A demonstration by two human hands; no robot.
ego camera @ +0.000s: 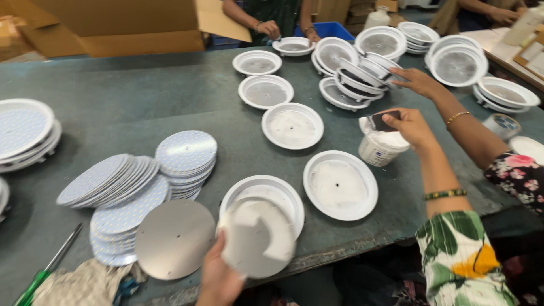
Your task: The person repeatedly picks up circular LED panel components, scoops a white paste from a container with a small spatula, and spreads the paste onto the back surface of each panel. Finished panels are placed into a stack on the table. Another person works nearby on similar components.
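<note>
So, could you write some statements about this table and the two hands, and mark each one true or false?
1. The left hand holds a round disc smeared with white paste. True.
2. The right hand is empty and lies flat on the table. False: it grips a dark scraper at the top of a white tub.
3. A green-handled screwdriver lies at the near left corner, beside a rag. True.
4. The cardboard box stands at the near right edge. False: it is at the far left.
</note>
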